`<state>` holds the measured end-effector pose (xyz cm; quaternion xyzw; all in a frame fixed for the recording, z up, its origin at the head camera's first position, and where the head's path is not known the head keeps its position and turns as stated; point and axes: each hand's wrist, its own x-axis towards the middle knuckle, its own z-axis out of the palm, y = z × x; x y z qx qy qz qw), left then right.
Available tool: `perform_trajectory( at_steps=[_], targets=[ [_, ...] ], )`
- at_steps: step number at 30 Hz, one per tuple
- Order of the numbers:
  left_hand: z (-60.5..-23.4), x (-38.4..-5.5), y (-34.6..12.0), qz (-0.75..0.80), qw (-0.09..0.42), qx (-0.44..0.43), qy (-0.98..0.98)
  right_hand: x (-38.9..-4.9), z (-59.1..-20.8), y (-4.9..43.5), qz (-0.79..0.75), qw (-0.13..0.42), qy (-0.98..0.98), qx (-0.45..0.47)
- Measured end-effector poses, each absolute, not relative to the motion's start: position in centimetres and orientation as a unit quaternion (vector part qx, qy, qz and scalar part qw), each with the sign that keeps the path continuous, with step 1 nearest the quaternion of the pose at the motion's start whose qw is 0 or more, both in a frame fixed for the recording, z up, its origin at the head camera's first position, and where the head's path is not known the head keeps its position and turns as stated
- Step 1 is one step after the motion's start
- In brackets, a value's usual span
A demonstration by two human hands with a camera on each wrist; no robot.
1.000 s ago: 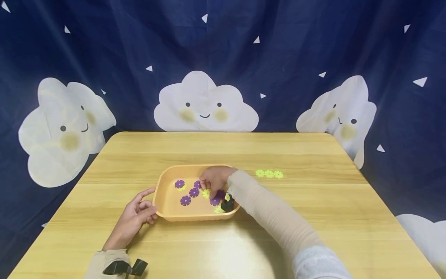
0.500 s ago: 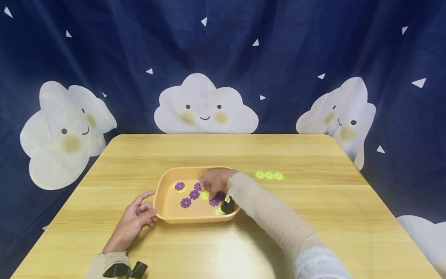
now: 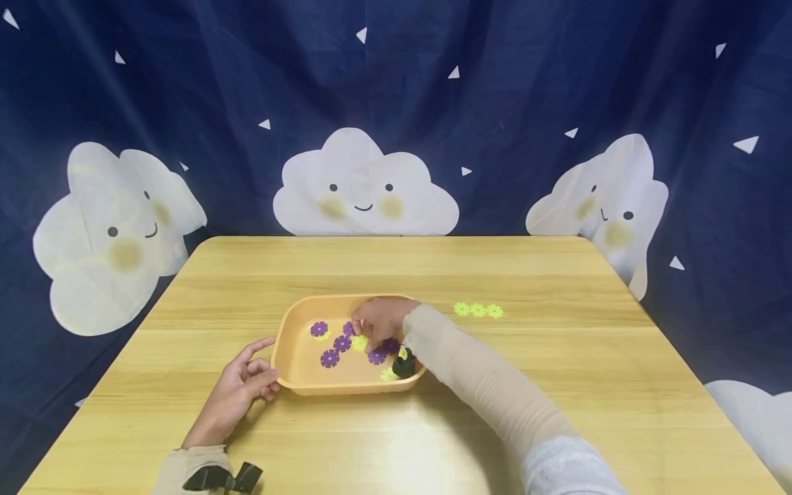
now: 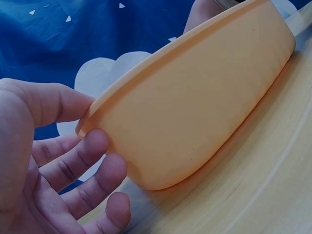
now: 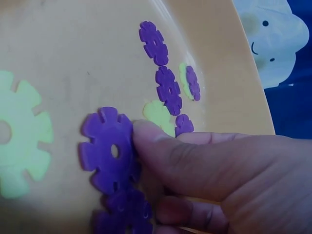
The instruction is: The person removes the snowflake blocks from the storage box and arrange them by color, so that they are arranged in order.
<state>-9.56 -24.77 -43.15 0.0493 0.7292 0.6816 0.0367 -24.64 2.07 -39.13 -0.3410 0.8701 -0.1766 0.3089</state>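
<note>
My right hand [image 3: 381,320] reaches down into an orange plastic tray [image 3: 346,387], thumb and index finger beside a yellow flower-shaped snowflake disc [image 3: 358,343]. In the right wrist view the thumb tip lies at the edge of a purple snowflake disc [image 5: 108,146], and the yellow disc [image 5: 157,116] shows just beyond it. The thumb hides the index fingertip, so I cannot tell whether a disc is pinched. My left hand [image 3: 232,388] grips the tray's left end; in the left wrist view the thumb is on the rim [image 4: 141,68] and other fingers are against the outer wall.
Several other purple discs [image 3: 330,358] and a few yellow ones [image 3: 388,375] lie in the tray. On the wooden table [image 3: 557,344], right of the tray, three yellow discs [image 3: 478,310] form a row. A dark blue cloud-print curtain [image 3: 421,82] hangs behind.
The right hand has shifted slightly left inside the tray. The yellow disc by the thumb and nearby purple discs have slid slightly left. The left hand stays in place.
</note>
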Motion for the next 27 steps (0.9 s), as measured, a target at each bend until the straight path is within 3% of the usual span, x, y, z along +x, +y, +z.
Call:
perform_trajectory(
  at_steps=[17,27],
  targets=[
    [-43.1,-9.68,-24.9,0.689,0.033,0.063,0.722,-24.87,-39.15,1.82,-0.165,0.295,0.866,-0.368],
    [-43.16,-9.72,-24.89,0.691,0.035,0.067,0.719,-25.37,-39.52,2.14,-0.217,0.322,0.842,-0.373]
  ],
)
